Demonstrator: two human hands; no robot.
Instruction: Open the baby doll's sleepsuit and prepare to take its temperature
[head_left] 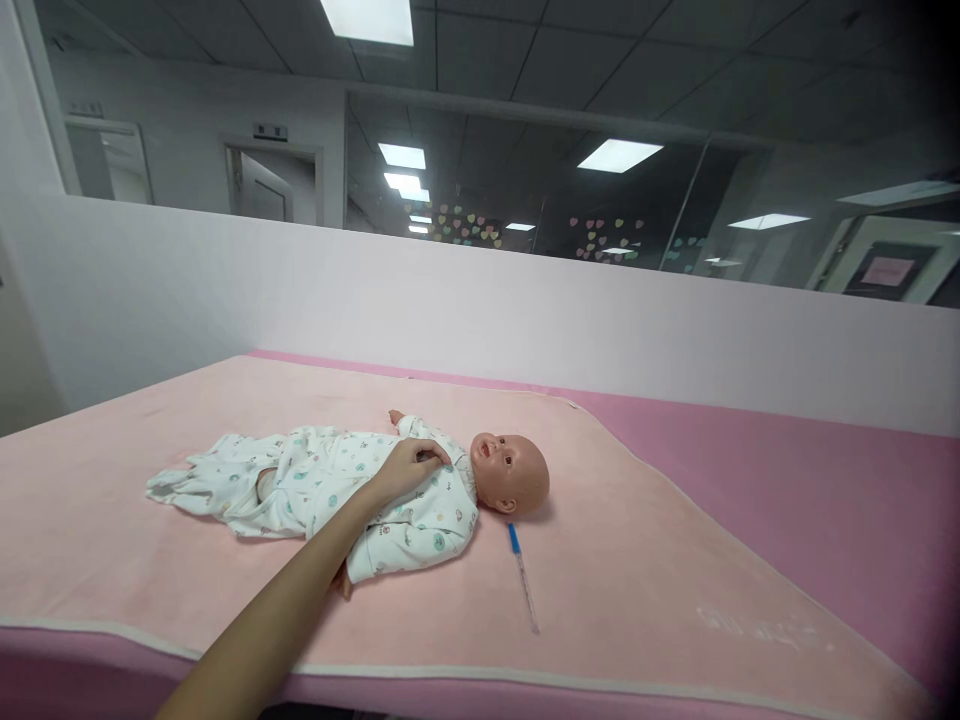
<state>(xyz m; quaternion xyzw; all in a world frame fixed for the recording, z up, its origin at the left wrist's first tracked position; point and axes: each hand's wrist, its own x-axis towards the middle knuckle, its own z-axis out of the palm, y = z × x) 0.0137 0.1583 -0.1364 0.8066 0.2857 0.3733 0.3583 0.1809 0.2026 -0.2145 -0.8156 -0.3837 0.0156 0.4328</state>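
Observation:
A baby doll (pixel 517 470) lies on its back, its head toward the right. It wears a white printed outfit (pixel 330 470) with long sleeves and loose legs. My left hand (pixel 409 468) comes in from the lower left and rests on the doll's upper chest. Its fingers are curled against the front of the clothing near the neck, with the tips partly hidden. Near the doll's head lies a slim clear tube with a blue cap (pixel 524 580), which looks like a thermometer in its case. My right hand is outside the view.
A peach-coloured mat (pixel 622 580) with a pale edge covers much of the pink padded surface (pixel 720 470). Behind it runs a low white wall (pixel 480 310), topped by a glass panel (pixel 600 200) with heart stickers and light reflections.

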